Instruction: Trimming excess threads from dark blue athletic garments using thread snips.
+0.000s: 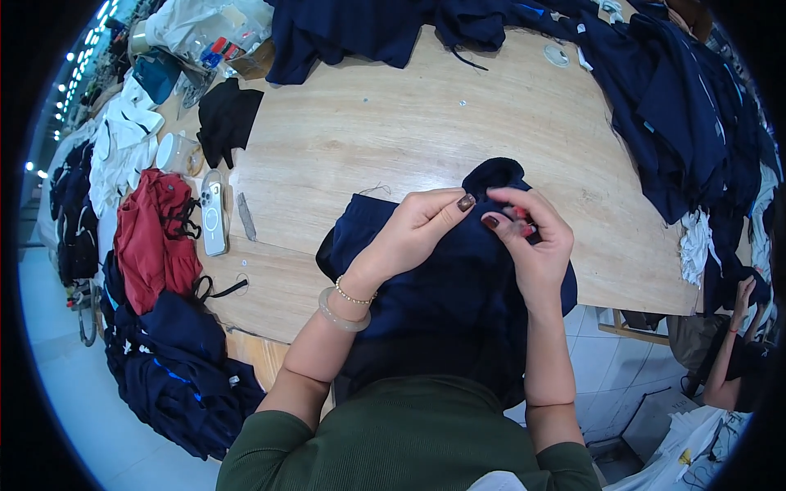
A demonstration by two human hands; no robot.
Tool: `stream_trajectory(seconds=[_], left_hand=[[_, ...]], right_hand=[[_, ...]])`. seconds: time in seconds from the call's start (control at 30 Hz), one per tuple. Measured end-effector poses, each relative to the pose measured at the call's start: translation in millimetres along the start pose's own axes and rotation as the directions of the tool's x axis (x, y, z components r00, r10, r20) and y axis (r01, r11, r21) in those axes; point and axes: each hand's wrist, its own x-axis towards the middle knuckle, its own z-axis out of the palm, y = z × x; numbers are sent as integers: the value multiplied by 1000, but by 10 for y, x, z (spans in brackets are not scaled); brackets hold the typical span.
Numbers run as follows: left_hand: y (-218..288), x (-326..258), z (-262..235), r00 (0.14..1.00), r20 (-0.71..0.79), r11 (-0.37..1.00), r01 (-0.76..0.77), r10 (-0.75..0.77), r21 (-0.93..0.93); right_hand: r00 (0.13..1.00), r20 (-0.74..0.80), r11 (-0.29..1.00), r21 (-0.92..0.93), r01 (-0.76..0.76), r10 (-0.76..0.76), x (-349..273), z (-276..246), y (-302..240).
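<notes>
A dark navy garment (426, 286) lies bunched over my lap and the near edge of the table, its gathered end standing up at the far side. My left hand (422, 225) is closed, with thumb and forefinger pinched at the garment's upper part. Close beside it, my right hand (536, 233) has thumb and forefinger apart, while its other fingers curl round a small red-and-black object (524, 222) against the palm. Blur and the fingers hide most of that object, so its kind is unclear.
A phone (214, 214) and a grey strip (246, 217) lie left on the wooden table (327, 139). Red garments (155, 237) and navy ones (180, 368) are heaped along the left edge. More navy clothing (671, 106) covers the right side. Another person's arm (733, 340) shows at far right.
</notes>
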Motion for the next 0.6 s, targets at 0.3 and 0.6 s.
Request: stream_trajectory(seconds=[0.3,0.6], left_hand=[[-47,-37,-4,999,-9,989,51,-52,-141],[-5,-19,23,998,-69,994,0,-8,-105]], right_hand=[[889,-458,1000,-15,8,-14,142,-451,166],[986,-134,955,-290,53,-95,82,-474,2]])
